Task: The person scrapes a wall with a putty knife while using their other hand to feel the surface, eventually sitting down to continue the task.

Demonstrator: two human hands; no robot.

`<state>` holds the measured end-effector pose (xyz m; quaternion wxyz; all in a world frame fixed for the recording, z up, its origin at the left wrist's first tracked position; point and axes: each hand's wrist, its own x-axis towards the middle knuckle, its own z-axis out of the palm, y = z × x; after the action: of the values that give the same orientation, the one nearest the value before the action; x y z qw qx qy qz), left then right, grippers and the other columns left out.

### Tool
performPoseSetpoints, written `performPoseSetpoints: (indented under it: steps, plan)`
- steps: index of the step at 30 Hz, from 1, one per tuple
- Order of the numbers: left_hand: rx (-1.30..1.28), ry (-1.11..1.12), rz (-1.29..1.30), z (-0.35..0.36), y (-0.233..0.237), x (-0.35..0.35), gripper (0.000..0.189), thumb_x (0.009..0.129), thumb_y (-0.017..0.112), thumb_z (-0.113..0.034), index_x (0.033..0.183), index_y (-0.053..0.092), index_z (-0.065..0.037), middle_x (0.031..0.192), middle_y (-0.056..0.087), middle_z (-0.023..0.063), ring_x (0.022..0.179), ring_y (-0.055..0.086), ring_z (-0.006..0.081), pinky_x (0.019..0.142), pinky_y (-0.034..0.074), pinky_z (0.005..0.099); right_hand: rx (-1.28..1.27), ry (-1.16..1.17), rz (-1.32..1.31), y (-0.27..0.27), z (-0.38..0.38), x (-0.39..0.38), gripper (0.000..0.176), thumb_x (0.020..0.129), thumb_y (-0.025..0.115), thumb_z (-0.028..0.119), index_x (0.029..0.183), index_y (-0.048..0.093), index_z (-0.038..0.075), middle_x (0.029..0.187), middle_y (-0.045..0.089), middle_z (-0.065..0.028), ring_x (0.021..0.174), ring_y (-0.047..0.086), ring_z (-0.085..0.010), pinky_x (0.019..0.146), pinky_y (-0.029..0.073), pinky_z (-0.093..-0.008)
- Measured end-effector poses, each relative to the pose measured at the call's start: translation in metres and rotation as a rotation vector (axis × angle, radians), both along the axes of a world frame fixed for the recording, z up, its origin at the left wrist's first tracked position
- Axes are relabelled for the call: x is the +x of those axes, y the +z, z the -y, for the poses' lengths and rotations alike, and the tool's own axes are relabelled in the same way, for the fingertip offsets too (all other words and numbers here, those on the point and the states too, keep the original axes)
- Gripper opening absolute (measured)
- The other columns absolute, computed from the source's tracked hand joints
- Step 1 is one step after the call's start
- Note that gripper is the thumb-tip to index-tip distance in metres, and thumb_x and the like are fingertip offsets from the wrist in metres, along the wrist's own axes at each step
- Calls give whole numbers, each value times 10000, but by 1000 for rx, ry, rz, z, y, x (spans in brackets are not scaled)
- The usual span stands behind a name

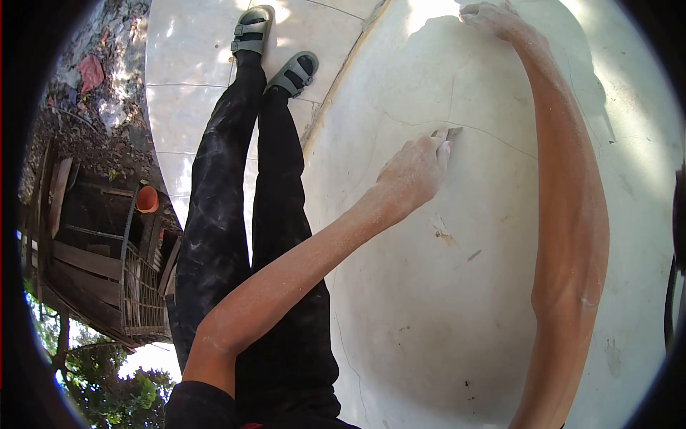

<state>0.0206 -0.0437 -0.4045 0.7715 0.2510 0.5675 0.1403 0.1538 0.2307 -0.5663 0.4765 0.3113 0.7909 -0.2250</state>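
My left hand (418, 168), dusted with pale powder, is closed on a small grey scraper (454, 133). The scraper's flat tip lies against a cream, plaster-like surface (429, 286), close to a thin crack. At the top edge of the view, my right hand (493, 19) has its fingers bent together near the same surface; whatever they hold, if anything, is hidden. Powder also coats both bare forearms. A chipped brownish patch (444, 236) and a short dark mark show below the left hand.
My legs in black trousers (214, 207) and sandals (250, 32) are on pale tiles (182, 118) beside the surface's edge. At the left are littered ground, an orange bucket (147, 199) and a wooden structure (86, 264). A dark object sits at the far right edge.
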Motion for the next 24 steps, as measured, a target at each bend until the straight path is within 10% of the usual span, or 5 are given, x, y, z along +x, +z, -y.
performPoseSetpoints:
  steps: [9, 16, 24]
  plan:
    - [7, 54, -108, -31, -46, 22, 423, 1007, 366, -280, 1307, 540, -37, 804, 647, 246, 723, 636, 374, 730, 481, 472, 117, 80, 112, 49, 5, -22, 413, 955, 364, 367, 1264, 616, 258, 1293, 612, -31, 1243, 518, -254, 1167, 56, -585]
    - [72, -20, -50, -14, -24, 13, 428, 1007, 362, -289, 1319, 524, -45, 809, 642, 248, 745, 637, 375, 720, 482, 482, -20, -47, -149, 12, -12, 23, 418, 919, 477, 393, 1171, 665, 118, 1215, 658, -63, 1203, 552, -223, 1105, 187, -585]
    - [-22, -67, 69, -22, -5, -10, 386, 1011, 360, -259, 1235, 562, -18, 889, 638, 271, 874, 627, 423, 806, 468, 517, 156, 59, 210, 57, 26, -28, 447, 858, 539, 147, 1289, 601, 255, 1302, 606, -53, 1270, 505, -232, 1198, 56, -504]
